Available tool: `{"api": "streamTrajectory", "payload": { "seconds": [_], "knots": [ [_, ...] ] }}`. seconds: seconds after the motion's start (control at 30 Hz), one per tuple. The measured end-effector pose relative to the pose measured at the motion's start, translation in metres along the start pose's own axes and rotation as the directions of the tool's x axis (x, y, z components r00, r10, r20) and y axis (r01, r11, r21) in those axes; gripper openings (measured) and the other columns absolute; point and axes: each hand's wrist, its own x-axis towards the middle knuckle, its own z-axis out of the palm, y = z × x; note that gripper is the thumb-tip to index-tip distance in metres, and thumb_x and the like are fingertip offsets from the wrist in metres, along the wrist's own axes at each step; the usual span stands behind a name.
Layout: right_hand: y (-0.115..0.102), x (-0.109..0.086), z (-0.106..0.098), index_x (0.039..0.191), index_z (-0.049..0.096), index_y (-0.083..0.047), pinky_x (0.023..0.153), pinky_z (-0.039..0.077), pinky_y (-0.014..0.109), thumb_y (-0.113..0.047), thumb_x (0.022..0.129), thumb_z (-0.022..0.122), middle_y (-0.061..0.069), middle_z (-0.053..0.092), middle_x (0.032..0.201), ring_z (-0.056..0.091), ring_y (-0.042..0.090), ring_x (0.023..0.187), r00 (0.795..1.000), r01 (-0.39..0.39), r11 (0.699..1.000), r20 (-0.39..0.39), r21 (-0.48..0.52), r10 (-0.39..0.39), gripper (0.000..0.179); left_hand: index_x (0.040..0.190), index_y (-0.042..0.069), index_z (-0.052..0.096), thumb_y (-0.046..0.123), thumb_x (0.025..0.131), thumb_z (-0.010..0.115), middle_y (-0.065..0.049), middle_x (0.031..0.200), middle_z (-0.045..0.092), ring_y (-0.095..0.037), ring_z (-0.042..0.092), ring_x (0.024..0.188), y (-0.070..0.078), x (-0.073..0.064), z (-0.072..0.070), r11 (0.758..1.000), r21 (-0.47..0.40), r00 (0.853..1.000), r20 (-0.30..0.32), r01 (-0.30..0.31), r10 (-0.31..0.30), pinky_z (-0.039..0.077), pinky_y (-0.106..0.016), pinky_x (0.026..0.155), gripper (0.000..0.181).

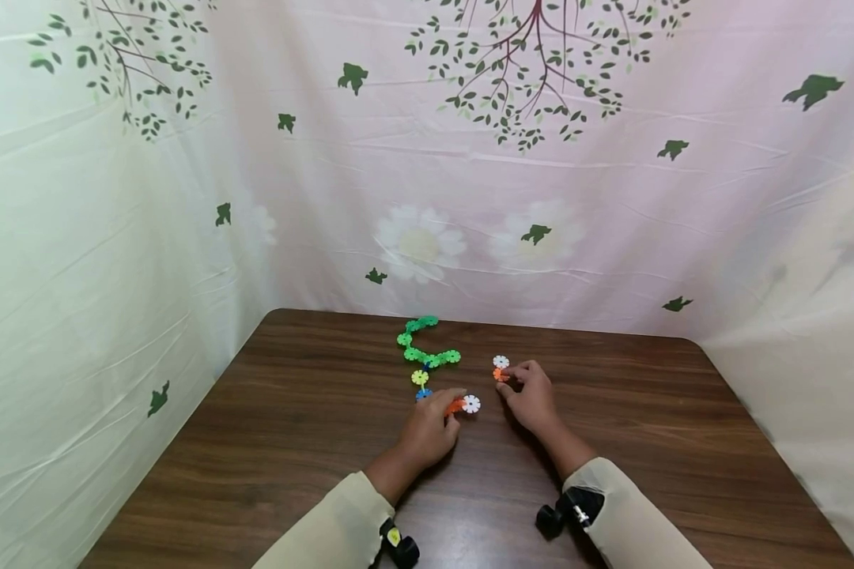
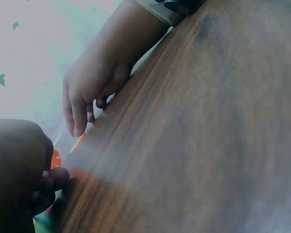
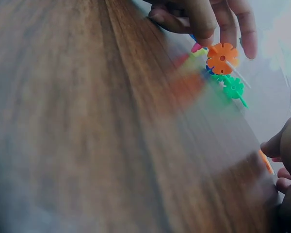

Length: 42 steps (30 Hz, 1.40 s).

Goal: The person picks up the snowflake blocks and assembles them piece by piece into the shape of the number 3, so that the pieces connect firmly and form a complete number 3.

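My left hand point(image 1: 429, 431) grips the near end of a chain of notched plastic discs, its fingers around an orange disc point(image 3: 222, 58) that has a white disc point(image 1: 472, 405) joined to it. From there the chain runs away through blue, yellow point(image 1: 419, 378) and green discs point(image 1: 411, 354), curving at the far end. A bit of pink point(image 3: 197, 47) peeks out under the left fingers in the right wrist view. To the right, my right hand point(image 1: 534, 399) pinches another orange disc point(image 1: 500, 374) between thumb and fingers, with a white disc point(image 1: 501, 361) attached at its far side.
Both hands work low over a dark brown wooden table point(image 1: 270, 442). Its far edge meets a hanging cloth point(image 1: 327, 237) printed with leaves, birds and flowers, which also encloses the sides. Black wrist cameras point(image 1: 549, 521) sit on the sleeves.
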Motion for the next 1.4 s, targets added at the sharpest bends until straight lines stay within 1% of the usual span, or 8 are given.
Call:
{"api": "streamTrajectory", "payload": {
  "seconds": [0.13, 0.27, 0.47, 0.7, 0.87, 1.0, 1.17, 1.4],
  "knots": [
    [0.002, 0.004, 0.0, 0.118, 0.079, 0.006, 0.087, 0.051, 0.045, -0.006, 0.094, 0.084, 0.021, 0.063, 0.113, 0.063, 0.036, 0.102, 1.0, -0.005, 1.0, 0.0, -0.012, 0.005, 0.028, 0.138, 0.004, 0.071, -0.012, 0.094, 0.067, -0.016, 0.135, 0.076, -0.033, 0.073, 0.125, 0.001, 0.0, 0.0, 1.0, -0.004, 1.0, 0.015, 0.007, -0.007, 0.063, -0.047, 0.101, 0.047],
    [0.004, 0.008, 0.0, 0.116, 0.078, 0.006, 0.087, 0.052, 0.045, -0.007, 0.095, 0.084, 0.021, 0.064, 0.112, 0.064, 0.035, 0.102, 0.999, -0.038, 0.999, 0.001, -0.018, 0.038, 0.026, 0.137, 0.003, 0.071, -0.011, 0.095, 0.067, -0.017, 0.134, 0.075, -0.033, 0.073, 0.125, 0.0, 0.0, 0.0, 1.0, -0.012, 1.0, 0.019, 0.002, -0.002, 0.062, -0.048, 0.101, 0.045],
    [0.007, 0.014, 0.001, 0.111, 0.079, 0.005, 0.09, 0.055, 0.051, -0.013, 0.094, 0.087, 0.021, 0.067, 0.11, 0.066, 0.036, 0.102, 0.997, -0.077, 0.996, -0.014, -0.038, 0.076, 0.026, 0.136, 0.003, 0.071, -0.001, 0.098, 0.074, -0.015, 0.13, 0.075, -0.032, 0.073, 0.122, -0.001, 0.0, 0.0, 1.0, -0.016, 1.0, 0.022, 0.012, -0.011, 0.062, -0.047, 0.101, 0.039],
    [0.004, 0.016, -0.001, 0.107, 0.08, 0.001, 0.088, 0.053, 0.048, -0.018, 0.094, 0.087, 0.017, 0.067, 0.108, 0.066, 0.033, 0.1, 0.994, -0.108, 0.992, 0.005, -0.06, 0.108, 0.023, 0.132, 0.004, 0.076, 0.011, 0.096, 0.084, -0.012, 0.121, 0.078, -0.026, 0.075, 0.113, 0.0, 0.0, 0.0, 0.998, 0.047, 0.999, -0.021, 0.045, -0.044, 0.063, -0.042, 0.094, 0.037],
    [0.003, 0.015, -0.003, 0.107, 0.078, 0.001, 0.09, 0.053, 0.047, -0.014, 0.095, 0.085, 0.018, 0.066, 0.111, 0.065, 0.034, 0.102, 0.992, -0.118, 0.992, 0.036, -0.036, 0.119, 0.02, 0.13, 0.003, 0.078, 0.015, 0.096, 0.086, -0.011, 0.116, 0.079, -0.025, 0.076, 0.107, 0.0, -0.001, -0.001, 0.995, 0.088, 0.998, -0.04, 0.055, -0.051, 0.064, -0.041, 0.09, 0.037],
    [0.004, 0.014, -0.002, 0.107, 0.075, 0.001, 0.085, 0.053, 0.039, -0.008, 0.093, 0.086, 0.019, 0.07, 0.107, 0.066, 0.032, 0.098, 0.991, -0.128, 0.992, 0.038, 0.023, 0.127, 0.02, 0.127, 0.005, 0.08, 0.018, 0.095, 0.087, -0.007, 0.113, 0.079, -0.023, 0.077, 0.102, 0.001, -0.002, -0.002, 0.988, 0.147, 0.998, -0.049, 0.046, -0.039, 0.064, -0.04, 0.086, 0.035],
    [0.002, 0.013, -0.003, 0.103, 0.073, 0.0, 0.072, 0.047, 0.025, -0.003, 0.089, 0.089, 0.018, 0.073, 0.098, 0.061, 0.021, 0.083, 0.995, -0.101, 0.99, 0.03, 0.101, 0.098, 0.021, 0.118, 0.011, 0.084, 0.021, 0.094, 0.088, -0.003, 0.108, 0.079, -0.021, 0.078, 0.098, 0.002, -0.002, -0.002, 0.977, 0.208, 0.997, -0.077, 0.041, -0.026, 0.063, -0.039, 0.08, 0.026],
    [0.001, 0.008, -0.001, 0.104, 0.076, 0.0, 0.067, 0.045, 0.023, -0.002, 0.093, 0.085, 0.014, 0.073, 0.09, 0.056, 0.013, 0.076, 0.995, -0.076, 0.988, 0.066, 0.133, 0.068, 0.014, 0.109, 0.01, 0.084, 0.018, 0.093, 0.088, -0.003, 0.106, 0.082, -0.021, 0.079, 0.099, 0.001, -0.001, 0.0, 0.977, 0.206, 0.995, -0.095, 0.05, -0.031, 0.064, -0.039, 0.081, 0.018]
  ]
}}
